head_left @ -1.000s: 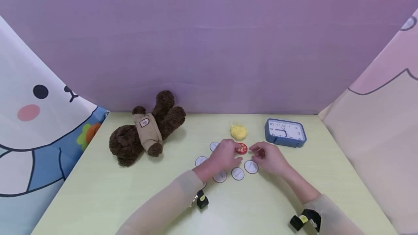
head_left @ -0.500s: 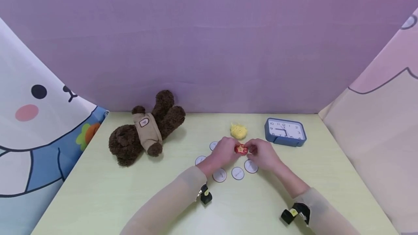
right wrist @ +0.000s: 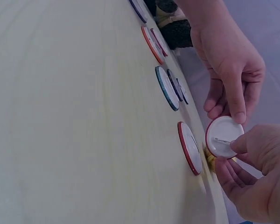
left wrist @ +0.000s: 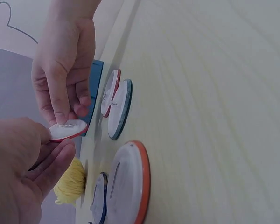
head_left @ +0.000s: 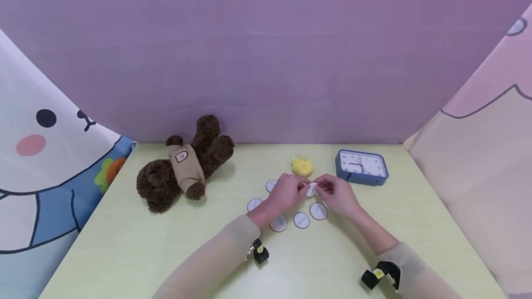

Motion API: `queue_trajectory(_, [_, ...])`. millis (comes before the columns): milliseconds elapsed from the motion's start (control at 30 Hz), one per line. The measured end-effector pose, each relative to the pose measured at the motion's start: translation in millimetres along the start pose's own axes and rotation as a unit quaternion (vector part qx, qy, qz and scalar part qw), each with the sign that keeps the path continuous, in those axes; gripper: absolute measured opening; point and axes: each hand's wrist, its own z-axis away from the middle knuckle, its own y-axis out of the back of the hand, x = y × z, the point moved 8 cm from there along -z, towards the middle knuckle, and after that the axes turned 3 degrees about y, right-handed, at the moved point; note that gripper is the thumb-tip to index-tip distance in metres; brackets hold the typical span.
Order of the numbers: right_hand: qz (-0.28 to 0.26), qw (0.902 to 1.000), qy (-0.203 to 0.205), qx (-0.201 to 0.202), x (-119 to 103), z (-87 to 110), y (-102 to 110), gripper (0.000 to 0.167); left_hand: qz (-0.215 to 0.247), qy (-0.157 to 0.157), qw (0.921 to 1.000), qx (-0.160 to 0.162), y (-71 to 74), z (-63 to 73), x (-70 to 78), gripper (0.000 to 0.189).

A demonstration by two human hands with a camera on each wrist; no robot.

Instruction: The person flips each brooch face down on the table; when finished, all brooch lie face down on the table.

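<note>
A round button badge (head_left: 311,190) with a red rim is held just above the table, its white back with the metal pin showing. My left hand (head_left: 287,194) pinches its left edge between thumb and fingers. From the other side my right hand (head_left: 338,196) grips it, the thumb by the pin (right wrist: 222,141) in the right wrist view. Several more badges lie back side up around the hands, among them one with an orange rim (left wrist: 128,184) and one with a teal rim (left wrist: 120,109). My left forearm partly covers some of them.
Behind the hands sits a yellow yarn ball (head_left: 302,166). A blue clock (head_left: 361,167) stands at the back right. On the left a brown teddy bear (head_left: 184,167) lies on its back. A purple cloth (head_left: 266,59) hangs behind the table (head_left: 316,266).
My right hand has come left onto the badge. Both hands have lifted it and turned it from its red front to its white back.
</note>
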Motion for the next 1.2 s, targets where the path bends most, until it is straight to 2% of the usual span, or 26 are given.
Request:
queue_trajectory(133, [0.016,0.9999,0.005,0.003,-3,2.0,-2,0.011,0.033,0.026,0.9991,-0.008,1.3,1.8,-1.8,0.024])
queue_trajectory(267, [0.033,0.9994,0.007,0.005,-2,2.8,-4,0.009,0.038,0.015,0.9989,-0.025,-1.3,1.7,0.5,0.031])
queue_trajectory(367, [0.050,0.9987,0.012,0.006,-2,2.0,-4,0.007,0.013,0.004,0.9997,-0.020,-1.3,0.9,2.5,0.030])
queue_trajectory(467, [0.061,0.9979,0.022,0.000,-4,1.3,-6,0.006,-0.016,0.008,0.9997,-0.019,-3.3,0.3,1.4,0.024])
queue_trajectory(667, [0.082,0.9963,0.023,-0.012,-4,0.4,-10,0.006,-0.059,0.015,0.9973,-0.042,-11.4,0.1,-0.1,0.010])
queue_trajectory(867, [0.104,0.9944,0.021,-0.005,-3,0.4,-9,0.007,-0.082,0.034,0.9947,-0.052,-16.9,1.3,-2.1,0.023])
queue_trajectory(1000, [0.116,0.9931,0.017,0.006,0,1.9,-8,0.008,-0.102,0.029,0.9930,-0.052,-18.7,2.4,-2.0,0.028])
queue_trajectory(1133, [0.126,0.9919,0.002,0.017,5,5.4,-3,0.011,-0.114,0.025,0.9914,-0.060,-12.8,8.1,-1.1,0.030])
queue_trajectory(1200, [0.136,0.9904,-0.002,0.023,6,10.1,5,0.013,-0.112,0.030,0.9912,-0.064,-1.0,15.8,-0.8,0.034])
